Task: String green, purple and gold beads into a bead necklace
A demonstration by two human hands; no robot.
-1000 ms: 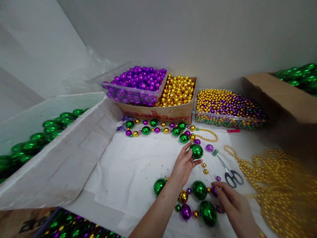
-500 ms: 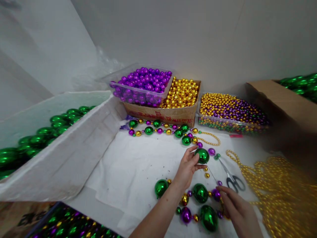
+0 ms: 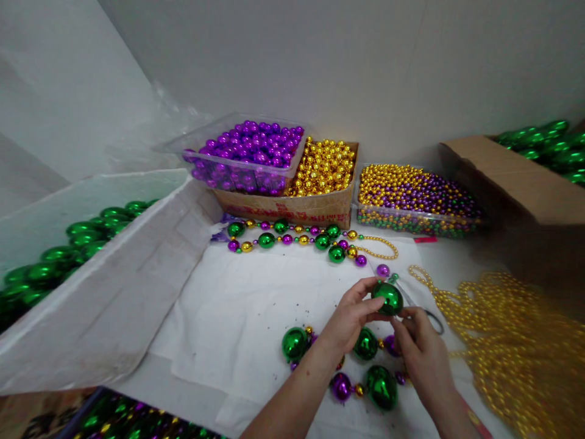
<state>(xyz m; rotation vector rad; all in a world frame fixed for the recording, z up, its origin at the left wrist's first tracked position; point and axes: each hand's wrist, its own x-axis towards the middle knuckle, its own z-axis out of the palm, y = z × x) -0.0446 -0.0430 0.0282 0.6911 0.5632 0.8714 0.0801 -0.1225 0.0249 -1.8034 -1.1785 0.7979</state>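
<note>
My left hand [image 3: 351, 317] is closed around a large shiny green bead [image 3: 388, 299], thumb in front and fingers behind. Against the bead's lower right side, the fingertips of my right hand [image 3: 423, 344] are pinched together; what they grip is hidden. Below the hands lies a bead garland with large green beads [image 3: 382, 387], a purple bead [image 3: 340, 386] and small gold ones, partly covered by my arms. Just beyond the held bead are a loose-looking purple bead [image 3: 382, 270] and small green beads [image 3: 393, 278]. Scissors [image 3: 434, 320] lie partly behind my right hand.
Another garland [image 3: 287, 239] lies farther back on the white cloth [image 3: 228, 305]. Behind stand a plastic tub of purple beads [image 3: 247, 174], a carton of gold beads [image 3: 283, 205] and a tub of mixed beads [image 3: 411, 213]. Gold bead strands [image 3: 512, 341] spread right; a white box wall [image 3: 114, 305] rises left.
My right hand has moved up and left from the lower garland to the green bead, where a thin strand earlier ran between them. The green bead has shifted slightly right; the view has tilted a little.
</note>
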